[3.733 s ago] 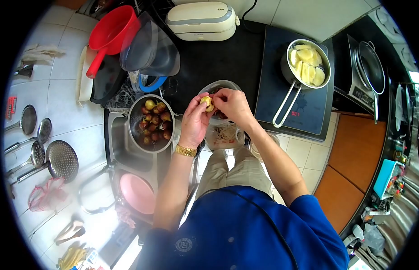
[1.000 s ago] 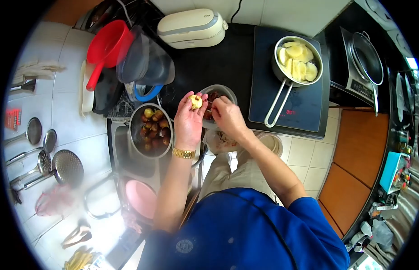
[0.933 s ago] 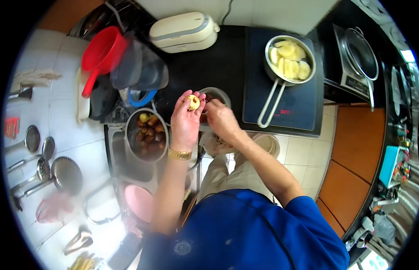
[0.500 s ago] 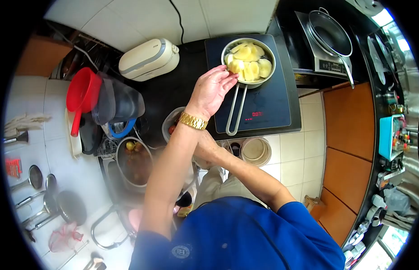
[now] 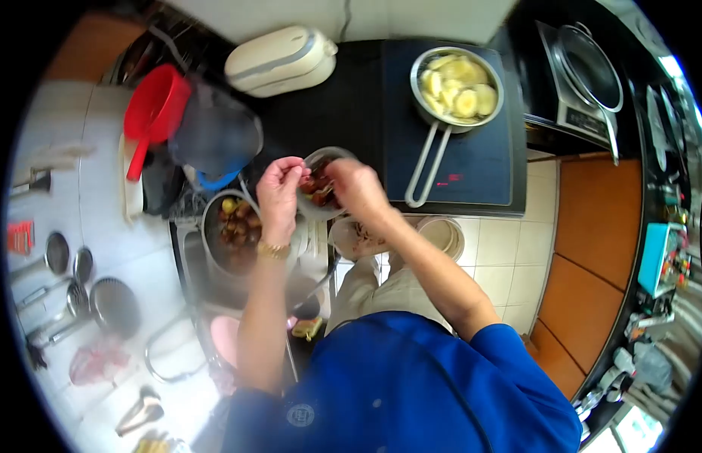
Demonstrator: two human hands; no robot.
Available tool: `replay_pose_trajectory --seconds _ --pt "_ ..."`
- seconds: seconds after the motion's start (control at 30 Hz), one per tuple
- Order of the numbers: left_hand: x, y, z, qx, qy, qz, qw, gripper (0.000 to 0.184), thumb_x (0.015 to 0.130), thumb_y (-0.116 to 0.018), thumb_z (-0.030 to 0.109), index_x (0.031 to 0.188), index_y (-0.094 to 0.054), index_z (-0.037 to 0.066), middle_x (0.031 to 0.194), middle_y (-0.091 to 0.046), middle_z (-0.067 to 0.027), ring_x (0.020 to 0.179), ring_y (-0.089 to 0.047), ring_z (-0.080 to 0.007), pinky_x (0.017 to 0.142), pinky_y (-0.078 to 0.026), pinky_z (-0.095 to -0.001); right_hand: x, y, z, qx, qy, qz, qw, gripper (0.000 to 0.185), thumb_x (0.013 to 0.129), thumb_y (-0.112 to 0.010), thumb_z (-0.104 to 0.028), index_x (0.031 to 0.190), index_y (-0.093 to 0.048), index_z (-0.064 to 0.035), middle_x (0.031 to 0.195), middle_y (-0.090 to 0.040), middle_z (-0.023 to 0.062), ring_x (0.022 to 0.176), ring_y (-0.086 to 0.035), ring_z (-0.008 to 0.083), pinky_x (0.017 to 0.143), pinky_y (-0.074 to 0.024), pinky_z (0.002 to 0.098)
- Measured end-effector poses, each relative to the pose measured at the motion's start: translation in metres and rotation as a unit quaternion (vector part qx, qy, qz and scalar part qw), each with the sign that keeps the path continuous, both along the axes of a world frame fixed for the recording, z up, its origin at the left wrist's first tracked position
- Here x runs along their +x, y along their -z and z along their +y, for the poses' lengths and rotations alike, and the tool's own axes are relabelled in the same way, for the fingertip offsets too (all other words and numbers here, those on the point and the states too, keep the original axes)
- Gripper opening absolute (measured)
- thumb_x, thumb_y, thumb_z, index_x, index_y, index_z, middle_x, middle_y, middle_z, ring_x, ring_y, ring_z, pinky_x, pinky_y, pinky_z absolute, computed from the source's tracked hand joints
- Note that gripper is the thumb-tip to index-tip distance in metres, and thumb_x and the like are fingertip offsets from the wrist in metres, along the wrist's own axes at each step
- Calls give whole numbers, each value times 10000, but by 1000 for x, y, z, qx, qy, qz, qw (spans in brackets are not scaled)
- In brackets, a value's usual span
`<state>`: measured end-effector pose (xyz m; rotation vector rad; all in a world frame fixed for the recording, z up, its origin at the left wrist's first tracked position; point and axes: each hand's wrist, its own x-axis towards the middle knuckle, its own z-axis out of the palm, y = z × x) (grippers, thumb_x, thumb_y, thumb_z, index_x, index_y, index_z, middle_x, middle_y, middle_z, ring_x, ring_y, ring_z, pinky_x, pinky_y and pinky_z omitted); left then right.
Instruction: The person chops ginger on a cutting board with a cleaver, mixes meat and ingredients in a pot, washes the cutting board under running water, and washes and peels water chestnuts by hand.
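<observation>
My left hand [image 5: 277, 198], with a gold watch at its wrist, is closed in a pinch at the left rim of a round translucent bowl [image 5: 313, 211]. What its fingertips hold, if anything, is too small to make out. My right hand [image 5: 358, 190] is over the right side of the bowl, its fingers smeared by motion. Dark red pieces [image 5: 321, 189], of a kind I cannot tell, lie in the bowl. Up and to the right, a saucepan [image 5: 435, 121] holds pale yellow slices [image 5: 464, 74] in liquid and sits on the black induction cooktop [image 5: 483, 167].
A pot [image 5: 207, 245] with brown round pieces stands at the sink to the left. Behind are a cream appliance [image 5: 279, 62], a red dipper [image 5: 156, 106] and a blurred clear container [image 5: 215, 136]. Below the counter edge is a bin [image 5: 451, 240]; a wok [image 5: 589, 68] sits far right.
My left hand has left the saucepan and come down left to the bowl. My right hand has come up from below the counter edge to the bowl. The view has shifted.
</observation>
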<state>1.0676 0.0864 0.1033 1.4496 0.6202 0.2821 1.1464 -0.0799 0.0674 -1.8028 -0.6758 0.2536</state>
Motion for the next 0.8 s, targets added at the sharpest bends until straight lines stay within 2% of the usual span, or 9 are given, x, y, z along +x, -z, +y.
replay_pose_trajectory --seconds 0.13,0.23,0.27,0.33,0.47,0.57,0.63,0.73,0.8 --pt "-32 23 4 227 47 107 967 200 1018 -601 21 1187 -707 3 1094 -746 -92 976 -721 -184 889 -565 -301 16 4 5 -42 42 -49 997 152 904 -624 28 1012 -730 13 982 -740 207 883 -736 389 790 -596 432" --pt "-34 18 -8 372 117 88 917 239 915 -640 18 1137 -729 30 1103 -730 -176 1008 -703 -374 893 -562 -419 15 4 9 -132 -27 -72 988 179 892 -628 -4 1033 -738 -3 995 -741 203 901 -727 394 804 -596 456" --pt "-34 20 -11 425 140 82 891 271 906 -631 18 1164 -711 34 1127 -721 -167 1042 -682 -385 929 -550 -449 13 6 12 -170 -58 -86 980 229 857 -639 -4 1059 -746 -24 1008 -739 205 926 -720 395 819 -594 466" --pt "-31 24 -14 497 146 103 849 307 911 -610 14 1210 -681 35 1164 -709 -167 1080 -668 -385 957 -546 -453 10 9 22 -216 -101 -142 961 232 860 -647 -35 1066 -754 -45 1046 -735 188 973 -708 378 845 -586 458" --pt "-20 23 -7 510 146 132 837 322 913 -598 10 1229 -658 31 1178 -701 -167 1087 -667 -385 955 -551 -459 2 22 41 -332 -192 -264 885 243 880 -661 -139 1094 -769 -101 1155 -699 134 1103 -647 334 926 -545 443" --pt "-21 19 -2 461 108 146 869 306 893 -606 1 1191 -667 31 1140 -699 -155 1076 -657 -367 939 -550 -454 6 20 43 -330 -201 -244 890 246 891 -662 -180 1099 -770 -106 1165 -680 138 1101 -635 335 934 -535 449" --pt "-25 16 4 580 148 108 794 240 884 -618 28 1113 -691 36 1073 -700 -128 1022 -644 -341 899 -554 -437 7 16 42 -326 -210 -234 892 242 889 -665 -176 1097 -768 -106 1159 -682 147 1101 -641 337 924 -544 450" --pt "-22 11 5 641 195 124 732 173 888 -620 76 1031 -713 49 1022 -700 -106 974 -626 -318 868 -551 -415 7 15 38 -297 -167 -227 912 215 892 -662 -164 1067 -756 -82 1091 -696 172 1030 -690 354 863 -575 462" --pt "-19 15 6 652 209 130 718 151 895 -616 98 998 -720 59 1017 -702 -96 968 -629 -310 854 -551 -414 12 16 36 -290 -133 -158 934 168 895 -649 -129 1017 -728 -44 1004 -702 191 930 -722 389 799 -593 471"
